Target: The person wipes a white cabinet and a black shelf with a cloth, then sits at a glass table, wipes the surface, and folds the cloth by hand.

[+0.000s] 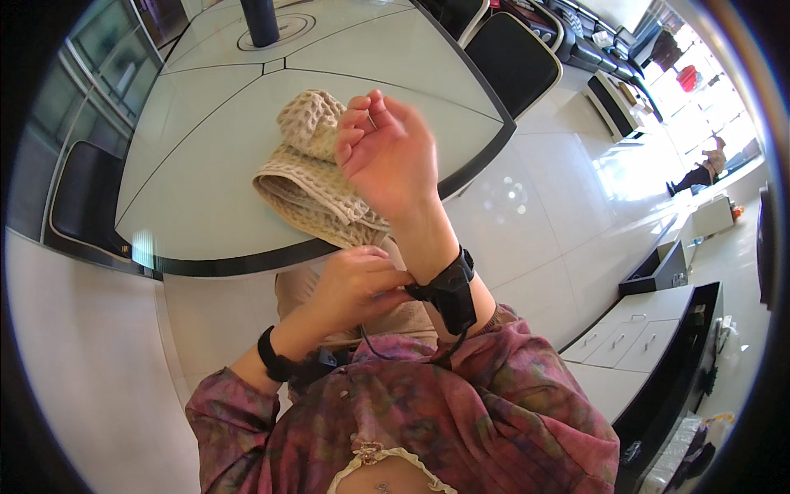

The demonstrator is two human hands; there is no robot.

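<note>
My left hand (355,284) reaches across my front, and its fingertips pinch the end of a black wrist strap (421,290). That strap goes around my right wrist and carries a black device (455,296) with a cable running down from it. My right hand (395,154) is raised, palm showing and fingers loosely curled, with nothing in it. Behind it a beige waffle-weave cloth (315,185) lies folded and bunched at the near edge of the glass-topped table (203,179). Another black strap (270,355) circles my left forearm.
A dark cylinder (259,21) stands farther back on the table. Black chairs (515,65) (86,197) flank it. To the right, a white cabinet (629,333) stands by an open drawer (657,268). A low white-and-black table (617,108) and a dark sofa (586,49) are beyond.
</note>
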